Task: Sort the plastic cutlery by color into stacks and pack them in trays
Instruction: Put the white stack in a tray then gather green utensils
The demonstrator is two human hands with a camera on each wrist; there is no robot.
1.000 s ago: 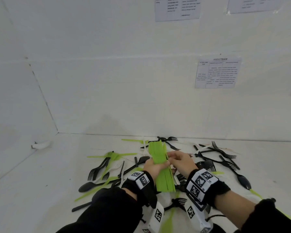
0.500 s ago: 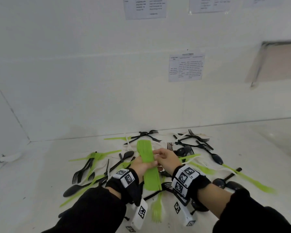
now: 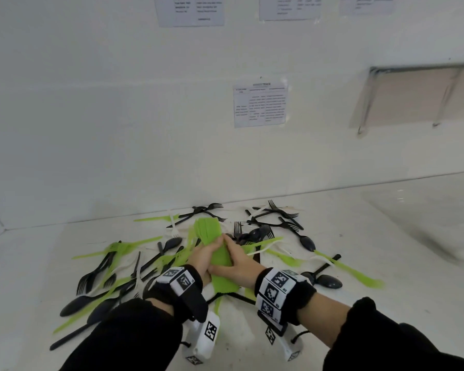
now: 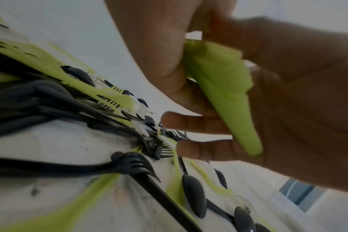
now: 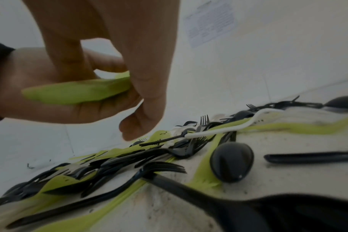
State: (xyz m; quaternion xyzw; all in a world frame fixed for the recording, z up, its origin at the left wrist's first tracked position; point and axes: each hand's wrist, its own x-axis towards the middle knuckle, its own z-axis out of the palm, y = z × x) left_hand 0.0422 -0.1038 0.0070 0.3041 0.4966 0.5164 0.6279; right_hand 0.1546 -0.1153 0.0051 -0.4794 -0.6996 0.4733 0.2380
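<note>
Across the lower half of the head view, the white worktop (image 3: 386, 236) carries a loose scatter (image 3: 279, 223) of black, green and white cutlery, unsorted, with no tray in sight. Above it at centre, the green stack (image 3: 212, 236) is clasped between the left hand (image 3: 202, 257) and right hand (image 3: 239, 261), likely to square its edges. The wrist views alone show the fingers (image 4: 189, 124) of both hands curled beneath the stack, grasping it clear of the pile.

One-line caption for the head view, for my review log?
Both hands grip a stack of green cutlery above mixed black, green and white pieces on the table.
</note>
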